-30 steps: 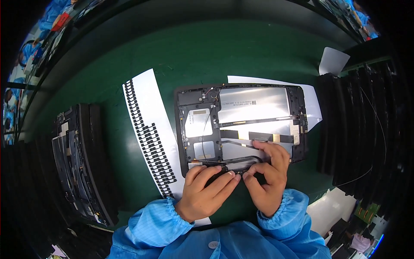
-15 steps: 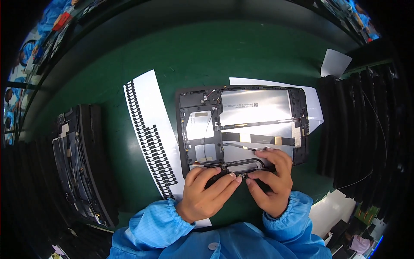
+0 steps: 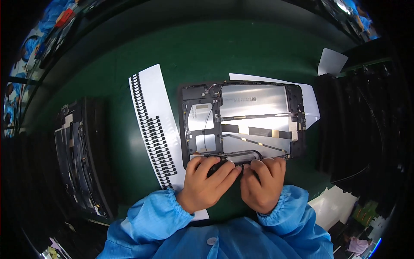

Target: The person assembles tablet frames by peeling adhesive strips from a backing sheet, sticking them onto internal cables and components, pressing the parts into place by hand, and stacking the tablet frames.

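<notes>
While the open tablet (image 3: 254,101) lies on the green table (image 3: 194,47) before us, we have our left hand (image 3: 202,185) at its near edge, left of the middle, fingers bent over the rim. Our right hand (image 3: 262,187) sits just beside it on that edge, fingers curled and close together; we cannot tell whether either hand pinches anything. Left of the tablet we see a white sheet (image 3: 157,82) bearing small black pieces (image 3: 157,142), and farther left another open tablet (image 3: 71,151). Right of our tablet stands a dark stack (image 3: 358,125).
</notes>
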`<state>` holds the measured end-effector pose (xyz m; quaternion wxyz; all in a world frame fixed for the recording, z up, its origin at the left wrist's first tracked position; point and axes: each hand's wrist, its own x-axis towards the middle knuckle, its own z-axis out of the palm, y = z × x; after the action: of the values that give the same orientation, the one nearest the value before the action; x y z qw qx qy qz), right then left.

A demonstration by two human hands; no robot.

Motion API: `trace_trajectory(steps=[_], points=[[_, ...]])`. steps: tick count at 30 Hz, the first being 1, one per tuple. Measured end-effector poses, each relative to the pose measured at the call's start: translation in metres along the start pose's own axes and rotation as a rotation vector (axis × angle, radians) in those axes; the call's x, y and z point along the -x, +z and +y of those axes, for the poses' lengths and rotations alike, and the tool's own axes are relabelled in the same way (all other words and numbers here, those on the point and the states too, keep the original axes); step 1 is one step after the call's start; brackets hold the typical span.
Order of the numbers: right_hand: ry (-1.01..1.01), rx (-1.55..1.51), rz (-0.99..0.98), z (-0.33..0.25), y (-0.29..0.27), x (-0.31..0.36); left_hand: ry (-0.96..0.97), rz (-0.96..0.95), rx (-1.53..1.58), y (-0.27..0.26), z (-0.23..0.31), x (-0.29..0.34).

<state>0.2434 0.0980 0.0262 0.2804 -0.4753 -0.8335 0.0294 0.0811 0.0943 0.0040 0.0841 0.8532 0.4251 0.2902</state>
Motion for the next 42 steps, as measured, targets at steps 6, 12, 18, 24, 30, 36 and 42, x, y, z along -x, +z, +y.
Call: trace_trajectory(steps=[6,12,18,24,30,36,42], points=[[0.017,0.034,-0.043,-0.011,-0.008,-0.002,-0.009,-0.038,0.059,-0.022,0.002,0.004],[0.283,-0.47,-0.082,-0.088,0.019,-0.003,-0.489,0.045,-0.106,-0.056,-0.03,0.067],[0.261,-0.168,0.001,-0.107,0.069,-0.001,-0.489,0.029,-0.099,-0.045,-0.009,0.082],[0.251,-0.142,0.016,-0.116,0.076,0.001,-0.49,0.042,-0.134,-0.051,-0.015,0.087],[0.218,-0.224,0.117,-0.11,0.074,0.0,-0.454,0.022,-0.14,-0.048,-0.012,0.083],[0.462,-0.827,-0.031,-0.091,0.021,0.011,-0.513,-0.058,-0.155,-0.045,-0.015,0.068],[0.729,-0.662,0.159,0.022,-0.054,0.041,-0.287,-0.042,0.029,-0.048,0.038,0.004]])
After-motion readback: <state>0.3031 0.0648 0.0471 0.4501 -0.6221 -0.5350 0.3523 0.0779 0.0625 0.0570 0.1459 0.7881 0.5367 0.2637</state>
